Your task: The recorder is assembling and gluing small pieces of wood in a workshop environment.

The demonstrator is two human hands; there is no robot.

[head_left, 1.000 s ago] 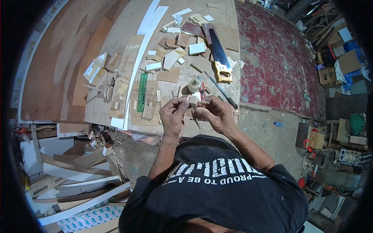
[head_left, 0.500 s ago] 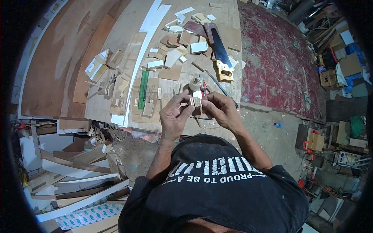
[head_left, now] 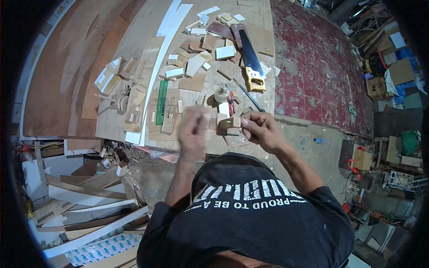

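Note:
Near the front edge of the worktable, a small wooden block [head_left: 233,121] is pinched between the thumb and fingers of my right hand [head_left: 262,129]. To its left my left hand [head_left: 195,130] is apart from the block and smeared by motion, so its fingers cannot be made out. Just beyond the block stand a small pale bottle [head_left: 220,94] and a red tool [head_left: 231,103], whose exact kind is hard to tell. A white piece [head_left: 223,108] lies between them and the block.
A handsaw [head_left: 254,67] with a yellow handle lies at the right of the worktable [head_left: 196,94]. Wood offcuts [head_left: 195,65] are heaped at its middle. A green ruler [head_left: 161,102] and long white strips [head_left: 172,20] lie left. Scrap boards [head_left: 89,196] are piled below left.
My left hand has come off the wooden block and moved left. My right hand keeps hold of the block, now a little further right.

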